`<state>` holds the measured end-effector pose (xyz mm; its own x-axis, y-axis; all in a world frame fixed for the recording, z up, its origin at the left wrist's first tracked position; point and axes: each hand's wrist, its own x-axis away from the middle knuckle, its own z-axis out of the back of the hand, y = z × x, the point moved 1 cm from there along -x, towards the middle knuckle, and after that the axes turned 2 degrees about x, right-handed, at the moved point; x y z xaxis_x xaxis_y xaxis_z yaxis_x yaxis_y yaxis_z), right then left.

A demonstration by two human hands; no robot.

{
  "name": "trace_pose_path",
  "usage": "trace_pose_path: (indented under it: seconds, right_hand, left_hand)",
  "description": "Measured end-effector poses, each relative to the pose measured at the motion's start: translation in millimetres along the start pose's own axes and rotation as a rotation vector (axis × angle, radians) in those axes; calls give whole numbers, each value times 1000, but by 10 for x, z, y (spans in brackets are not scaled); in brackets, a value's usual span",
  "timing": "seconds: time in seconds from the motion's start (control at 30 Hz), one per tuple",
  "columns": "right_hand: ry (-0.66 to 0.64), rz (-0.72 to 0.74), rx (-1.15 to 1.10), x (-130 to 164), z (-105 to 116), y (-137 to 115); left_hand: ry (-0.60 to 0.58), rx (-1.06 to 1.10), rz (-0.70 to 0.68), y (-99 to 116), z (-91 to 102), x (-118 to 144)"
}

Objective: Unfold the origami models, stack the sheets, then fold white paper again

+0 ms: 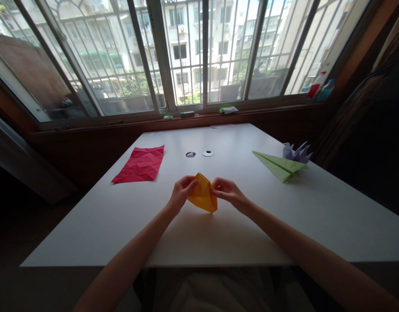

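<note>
A folded piece of orange-yellow origami paper (pixel 202 197) is held up just above the table, its lower point close to the white top. My left hand (pixel 183 191) pinches its left side, the thumb lying over the front. On the other side, my right hand (pixel 228 190) grips the right edge between thumb and curled fingers. The paper bulges a little and shows a fold along its right side. The fingers behind the paper are partly hidden.
On the white table (pixel 121 234), a creased red sheet (pixel 141 164) lies at left. Two small round discs, one dark (pixel 190 154) and one white (pixel 207 153), sit farther back. A green paper plane (pixel 280 166) and a purple folded paper piece (pixel 296 153) rest at right. Barred windows stand behind.
</note>
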<state>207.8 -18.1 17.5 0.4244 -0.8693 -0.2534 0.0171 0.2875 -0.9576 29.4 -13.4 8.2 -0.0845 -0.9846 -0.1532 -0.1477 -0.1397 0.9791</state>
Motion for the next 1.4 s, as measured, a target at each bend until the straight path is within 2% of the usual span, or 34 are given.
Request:
trace_pose_path:
  seconds: [0.13,0.5,0.77,0.97,1.13,1.23,1.4]
  right_hand:
    - [-27,-59,-105,-7,11,-25]
    - [-23,-55,-225,-6,69,-14]
    - [39,-84,-366,-15,130,25]
    - [95,-58,-302,-21,145,11]
    - [47,-65,-235,1,110,-52]
    - [43,-61,-231,-4,109,-34]
    - [107,-49,-286,-23,132,20]
  left_hand:
    - [-2,-1,10,-12,10,-11]
    - [-3,53,38,-43,37,-40]
    - [44,152,45,-112,110,-98]
    - [58,173,36,-114,135,-106]
    - [76,196,46,-97,127,-100]
    - [102,233,61,-93,135,-110]
    - [114,308,83,-88,149,-127]
